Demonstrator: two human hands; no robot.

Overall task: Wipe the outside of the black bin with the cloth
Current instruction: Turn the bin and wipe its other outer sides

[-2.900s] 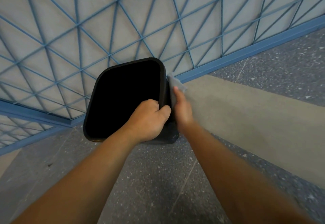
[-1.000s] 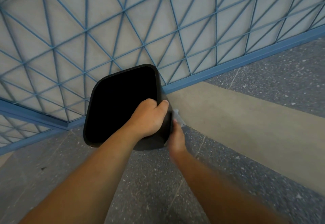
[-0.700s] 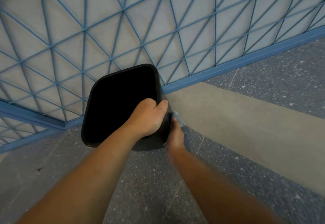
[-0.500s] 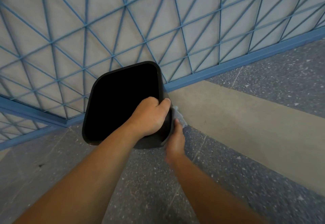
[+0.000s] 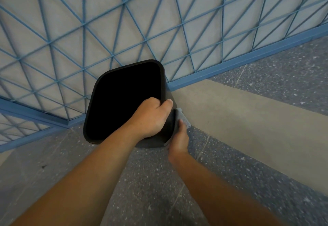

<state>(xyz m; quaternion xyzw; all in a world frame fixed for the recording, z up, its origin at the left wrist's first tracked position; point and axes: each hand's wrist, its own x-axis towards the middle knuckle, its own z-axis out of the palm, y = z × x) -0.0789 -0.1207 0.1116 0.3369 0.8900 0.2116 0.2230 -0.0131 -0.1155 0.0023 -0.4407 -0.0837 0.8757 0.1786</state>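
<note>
The black bin (image 5: pixel 99 90) stands on the floor by a blue lattice wall, seen from above with its dark opening toward me. My left hand (image 5: pixel 150 117) grips the bin's near right rim, fingers curled inside and thumb on the edge. My right hand (image 5: pixel 179 139) presses a grey cloth (image 5: pixel 182 118) against the bin's right outer side, low down. Most of the cloth is hidden between the hand and the bin.
A blue lattice panel (image 5: pixel 124 21) with a blue base rail (image 5: pixel 230 67) runs behind the bin. The floor is grey speckled tile (image 5: pixel 150 181) with a plain beige strip (image 5: pixel 248 124) to the right.
Over three seconds my right hand slid the cloth from near the bin's rim down its right side. In the last half second it barely moved. My left hand kept its grip.
</note>
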